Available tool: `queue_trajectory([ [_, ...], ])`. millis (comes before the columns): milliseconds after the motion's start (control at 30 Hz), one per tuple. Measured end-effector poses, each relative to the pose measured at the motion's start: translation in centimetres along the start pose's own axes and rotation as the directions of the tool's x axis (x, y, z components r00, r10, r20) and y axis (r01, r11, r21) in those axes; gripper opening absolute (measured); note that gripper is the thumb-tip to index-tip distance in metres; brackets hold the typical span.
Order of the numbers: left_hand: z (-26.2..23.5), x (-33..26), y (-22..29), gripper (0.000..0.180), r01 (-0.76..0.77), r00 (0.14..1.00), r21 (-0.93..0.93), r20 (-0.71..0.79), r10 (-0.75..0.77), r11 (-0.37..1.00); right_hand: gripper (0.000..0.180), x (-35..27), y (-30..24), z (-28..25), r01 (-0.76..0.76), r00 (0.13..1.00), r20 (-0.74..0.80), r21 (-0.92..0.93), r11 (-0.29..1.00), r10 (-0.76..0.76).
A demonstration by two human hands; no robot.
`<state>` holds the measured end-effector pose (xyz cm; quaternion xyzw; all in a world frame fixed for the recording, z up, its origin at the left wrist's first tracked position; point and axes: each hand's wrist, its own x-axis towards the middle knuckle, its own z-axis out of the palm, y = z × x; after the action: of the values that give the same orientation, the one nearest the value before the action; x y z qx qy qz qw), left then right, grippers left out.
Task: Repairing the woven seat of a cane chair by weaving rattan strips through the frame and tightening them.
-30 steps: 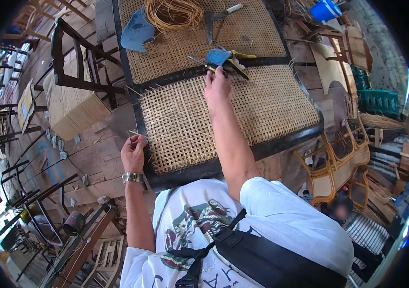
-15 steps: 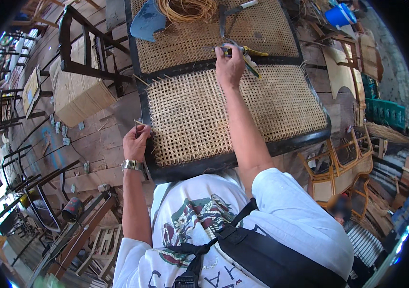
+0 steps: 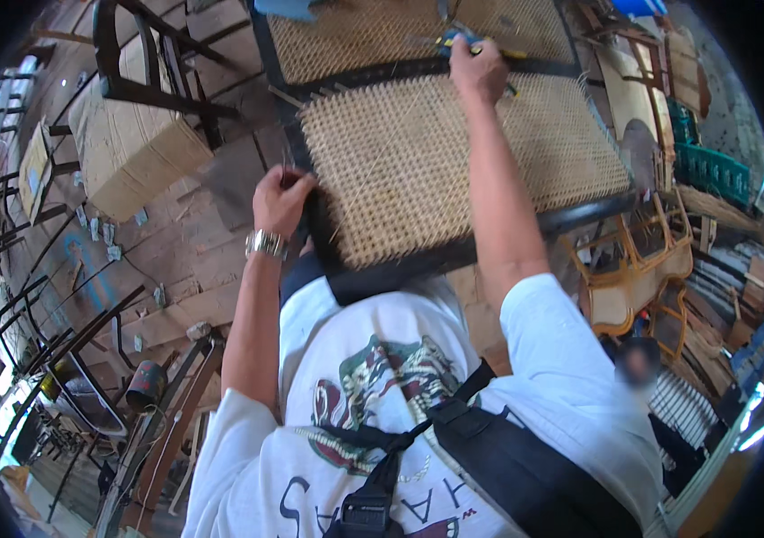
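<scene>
A woven cane panel in a black frame lies before me, its cut cane ends sticking up along the left edge. Beyond a dark crossbar, a second cane panel continues. My right hand is closed around pliers with yellow and blue parts, over the crossbar; its fingers partly cover them. At the frame's left side, my left hand pinches a thin, dark pointed tool, whose exact kind is unclear.
A cardboard box and a dark wooden chair frame stand to the left. On the right are a rattan chair, a green crate and another person. A blue piece lies at the far edge.
The view has shifted, with the cane coil now out of sight. My left hand has moved farther up along the frame's left side. My right hand stays at the pliers, gripping more closely.
</scene>
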<state>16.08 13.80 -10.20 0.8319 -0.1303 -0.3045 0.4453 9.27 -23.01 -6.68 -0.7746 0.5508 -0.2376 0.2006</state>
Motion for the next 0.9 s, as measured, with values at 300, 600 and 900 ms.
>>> queue_trajectory([
  [300, -3.8, 5.4, -5.5, 0.024, -0.057, 0.998, -0.12, -0.031, 0.054, 0.991, 0.044, -0.3, 1.9, 4.5, 0.243, 0.951, 0.117, 0.283, 0.928, -0.285],
  [600, -4.9, 0.6, 0.0, 0.036, 0.098, 0.887, -0.279, 0.46, 0.043, 0.955, 0.033, -15.0, -0.9, -4.8, -0.091, 0.583, 0.784, 0.324, 0.942, -0.214],
  [900, -1.2, 2.2, 3.6, 0.038, -0.064, 0.904, -0.273, 0.391, 0.171, 0.96, 0.019, -17.9, -2.0, -4.4, 0.283, 0.332, 0.784, 0.449, 0.848, -0.525],
])
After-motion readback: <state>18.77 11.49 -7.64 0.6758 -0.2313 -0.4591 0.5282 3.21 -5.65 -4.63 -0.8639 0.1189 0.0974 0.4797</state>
